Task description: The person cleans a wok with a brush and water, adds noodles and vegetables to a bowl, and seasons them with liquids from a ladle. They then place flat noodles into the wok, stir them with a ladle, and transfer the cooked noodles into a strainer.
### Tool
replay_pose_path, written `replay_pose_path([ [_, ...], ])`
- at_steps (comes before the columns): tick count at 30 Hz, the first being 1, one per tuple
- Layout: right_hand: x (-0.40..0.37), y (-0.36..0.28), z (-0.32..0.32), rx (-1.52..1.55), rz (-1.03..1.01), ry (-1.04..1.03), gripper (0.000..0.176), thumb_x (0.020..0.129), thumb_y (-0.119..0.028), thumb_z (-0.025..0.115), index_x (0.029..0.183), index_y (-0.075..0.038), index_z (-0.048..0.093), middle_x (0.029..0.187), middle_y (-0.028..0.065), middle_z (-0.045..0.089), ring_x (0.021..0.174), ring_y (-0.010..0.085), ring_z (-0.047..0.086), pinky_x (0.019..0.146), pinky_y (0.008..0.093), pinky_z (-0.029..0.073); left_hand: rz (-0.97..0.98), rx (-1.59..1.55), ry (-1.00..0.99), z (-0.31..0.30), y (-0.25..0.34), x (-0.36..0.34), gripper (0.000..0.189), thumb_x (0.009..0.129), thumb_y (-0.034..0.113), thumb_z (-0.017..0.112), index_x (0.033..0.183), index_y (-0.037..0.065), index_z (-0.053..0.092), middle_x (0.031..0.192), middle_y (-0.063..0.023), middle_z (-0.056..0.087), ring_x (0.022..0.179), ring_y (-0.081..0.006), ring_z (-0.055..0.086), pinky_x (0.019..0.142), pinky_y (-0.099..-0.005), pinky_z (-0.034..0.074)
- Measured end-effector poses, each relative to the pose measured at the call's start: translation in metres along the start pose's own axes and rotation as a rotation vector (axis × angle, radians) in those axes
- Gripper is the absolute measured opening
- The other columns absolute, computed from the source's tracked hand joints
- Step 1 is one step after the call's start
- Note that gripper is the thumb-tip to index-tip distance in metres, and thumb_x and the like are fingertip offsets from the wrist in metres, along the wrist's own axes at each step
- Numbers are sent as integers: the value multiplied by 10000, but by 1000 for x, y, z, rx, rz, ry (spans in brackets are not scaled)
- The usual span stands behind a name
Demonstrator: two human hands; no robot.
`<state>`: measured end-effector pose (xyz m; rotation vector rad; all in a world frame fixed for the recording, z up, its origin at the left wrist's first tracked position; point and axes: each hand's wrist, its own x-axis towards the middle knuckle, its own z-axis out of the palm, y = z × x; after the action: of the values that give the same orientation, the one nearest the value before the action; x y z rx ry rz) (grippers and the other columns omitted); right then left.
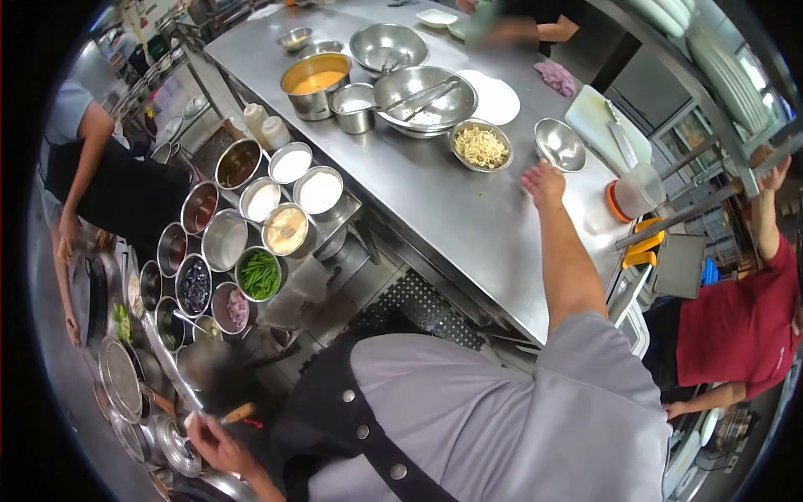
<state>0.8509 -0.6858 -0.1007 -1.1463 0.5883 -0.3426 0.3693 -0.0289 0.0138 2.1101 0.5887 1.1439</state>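
My right hand reaches across the steel worktable to the near rim of a small metal bowl. Its fingers look apart and the bowl does not appear gripped. Left of it sits a metal bowl of pale noodles or strips. Low at the left, my left hand is held near the stove side with its fingers drawn together. Something small and pale shows at its fingertips, too small to name. Beside that hand are a wooden handle and a ridged metal lid.
Steel pots of sauces, powders and cut green vegetables crowd the left. The worktable holds an orange-filled pot, large bowls, and a cutting board with knives. People stand at left, far side and right, one in a red shirt.
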Motion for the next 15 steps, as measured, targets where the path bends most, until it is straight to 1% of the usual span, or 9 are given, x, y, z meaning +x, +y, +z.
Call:
replay_pose_path([
  [3,-16,2,39,-196,93,-104,319,946,-304,659,1105,-59,530,987,114,569,808,265,602,682,450,578,-112,-106,-145,65,16,15,243,968,50,625,1204,-4,607,990,-46,599,894,-130,565,815,-267,479],
  [4,-8,8,41,-249,116,-249,323,927,-299,687,1087,-61,537,944,96,582,807,261,613,696,458,580,-163,-109,-156,90,24,16,235,953,46,641,1182,-3,624,999,-41,600,906,-120,563,828,-267,484],
  [5,3,21,39,-234,138,-291,260,928,-223,673,1079,-50,552,970,113,616,850,271,637,705,473,584,-274,-127,-224,110,40,22,221,941,37,650,1159,-1,642,1011,-35,607,919,-115,568,851,-260,479],
  [7,0,25,46,-131,140,-343,164,916,-78,617,1059,-7,577,1034,158,657,890,285,667,716,429,603,-354,-240,-346,145,38,22,218,910,57,693,1122,14,663,996,-17,620,890,-107,591,815,-240,479],
  [8,-2,28,42,-134,108,-346,158,913,-62,605,1054,3,576,1008,147,653,868,270,660,712,403,604,-395,-283,-477,161,49,26,214,901,87,707,1103,28,670,971,-12,628,879,-95,595,797,-242,488],
  [9,-4,36,34,-174,88,-319,116,902,-59,599,1003,-7,578,981,132,640,831,243,641,707,402,602,-382,-216,-554,174,55,27,204,905,115,706,1093,39,674,951,-10,636,862,-85,595,789,-242,491],
  [11,-49,36,20,-351,-31,-253,52,894,-67,592,924,-28,575,927,95,627,802,198,616,680,359,578,-490,-345,-716,197,58,24,220,927,159,697,1105,33,669,911,-17,646,818,-82,597,720,-244,494],
  [13,-120,26,22,-418,-40,-293,41,882,-84,603,874,-63,569,890,63,621,810,151,601,648,310,543,-691,-487,-911,217,52,15,248,936,171,689,1135,27,655,898,-30,655,825,-87,612,683,-246,511],
  [15,-165,45,22,-449,44,-411,39,871,-90,612,848,-81,581,844,34,626,754,118,597,608,265,506,-711,-507,-1115,228,51,10,313,940,174,686,1210,29,617,950,-45,662,820,-108,636,682,-264,549],
])
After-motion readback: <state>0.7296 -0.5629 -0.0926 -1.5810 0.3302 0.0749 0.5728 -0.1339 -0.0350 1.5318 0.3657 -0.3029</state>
